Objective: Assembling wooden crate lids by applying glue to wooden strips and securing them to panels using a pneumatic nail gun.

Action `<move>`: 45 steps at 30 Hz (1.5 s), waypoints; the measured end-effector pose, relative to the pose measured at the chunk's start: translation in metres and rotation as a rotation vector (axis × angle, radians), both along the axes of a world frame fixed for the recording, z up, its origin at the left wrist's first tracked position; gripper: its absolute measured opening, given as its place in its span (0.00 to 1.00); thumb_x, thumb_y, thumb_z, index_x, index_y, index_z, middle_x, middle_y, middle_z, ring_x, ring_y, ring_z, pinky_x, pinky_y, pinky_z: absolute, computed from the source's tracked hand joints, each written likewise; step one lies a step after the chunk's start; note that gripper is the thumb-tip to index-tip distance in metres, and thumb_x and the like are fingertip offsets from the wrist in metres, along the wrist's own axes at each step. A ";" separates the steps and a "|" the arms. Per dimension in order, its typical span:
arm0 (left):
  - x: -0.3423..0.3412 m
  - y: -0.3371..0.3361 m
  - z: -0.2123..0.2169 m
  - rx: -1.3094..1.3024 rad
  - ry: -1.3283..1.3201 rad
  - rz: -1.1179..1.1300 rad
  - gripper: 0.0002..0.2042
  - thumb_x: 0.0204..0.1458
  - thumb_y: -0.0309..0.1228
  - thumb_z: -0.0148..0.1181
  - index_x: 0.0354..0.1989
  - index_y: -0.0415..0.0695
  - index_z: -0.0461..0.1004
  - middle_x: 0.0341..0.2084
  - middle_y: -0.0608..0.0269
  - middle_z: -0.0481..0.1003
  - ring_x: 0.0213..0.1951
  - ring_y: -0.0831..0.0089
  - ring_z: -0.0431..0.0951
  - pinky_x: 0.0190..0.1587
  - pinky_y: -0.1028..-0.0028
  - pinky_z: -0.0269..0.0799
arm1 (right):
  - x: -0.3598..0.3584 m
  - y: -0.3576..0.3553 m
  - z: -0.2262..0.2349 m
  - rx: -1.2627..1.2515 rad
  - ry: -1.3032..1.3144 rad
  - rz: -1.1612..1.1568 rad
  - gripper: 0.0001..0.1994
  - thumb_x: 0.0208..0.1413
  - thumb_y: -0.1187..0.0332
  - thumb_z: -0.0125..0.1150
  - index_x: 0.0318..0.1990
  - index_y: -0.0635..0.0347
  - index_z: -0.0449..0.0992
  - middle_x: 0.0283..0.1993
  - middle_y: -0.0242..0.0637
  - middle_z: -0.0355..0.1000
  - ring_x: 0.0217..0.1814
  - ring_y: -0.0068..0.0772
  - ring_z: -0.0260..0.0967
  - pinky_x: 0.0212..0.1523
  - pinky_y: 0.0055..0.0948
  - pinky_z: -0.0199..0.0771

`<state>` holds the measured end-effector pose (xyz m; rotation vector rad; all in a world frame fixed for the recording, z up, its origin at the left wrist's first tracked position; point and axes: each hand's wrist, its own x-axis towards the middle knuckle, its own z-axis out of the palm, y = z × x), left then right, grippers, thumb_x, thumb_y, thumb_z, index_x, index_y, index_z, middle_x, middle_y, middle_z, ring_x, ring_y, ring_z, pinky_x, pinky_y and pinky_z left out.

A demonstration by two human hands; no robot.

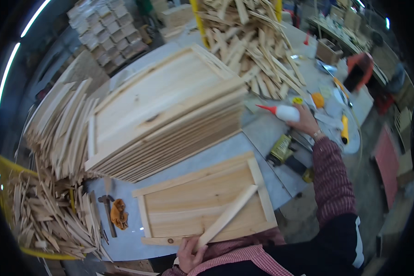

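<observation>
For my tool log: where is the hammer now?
In the head view, the hammer lies at lower left on the table, just left of the orange crumpled item.

From the wearer's head, a wide fisheye view looks down and forward, close over the worktop [126, 246], left hand [188, 255] and right hand [307, 121], the workshop floor [364, 184] bending toward its rim.

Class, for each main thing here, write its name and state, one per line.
White bottle, in right hand, nozzle leftward
Wooden strip, slanted, held by left hand
Framed panel, lying flat
Panel stack, piled flat
Hammer, lying down
Left yellow crate, heaped
Ceiling lights, lit
</observation>
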<state>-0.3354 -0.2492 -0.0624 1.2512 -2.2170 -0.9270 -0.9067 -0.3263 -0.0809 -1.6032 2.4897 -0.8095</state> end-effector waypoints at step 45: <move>0.068 -0.096 0.094 0.407 1.577 0.287 0.20 0.63 0.39 0.42 0.60 0.44 0.59 0.28 0.64 0.67 0.27 0.80 0.67 0.28 0.81 0.66 | 0.383 0.065 0.119 -0.510 -1.437 0.528 0.37 0.48 0.56 0.65 0.61 0.66 0.57 0.50 0.39 0.66 0.53 0.34 0.66 0.52 0.34 0.69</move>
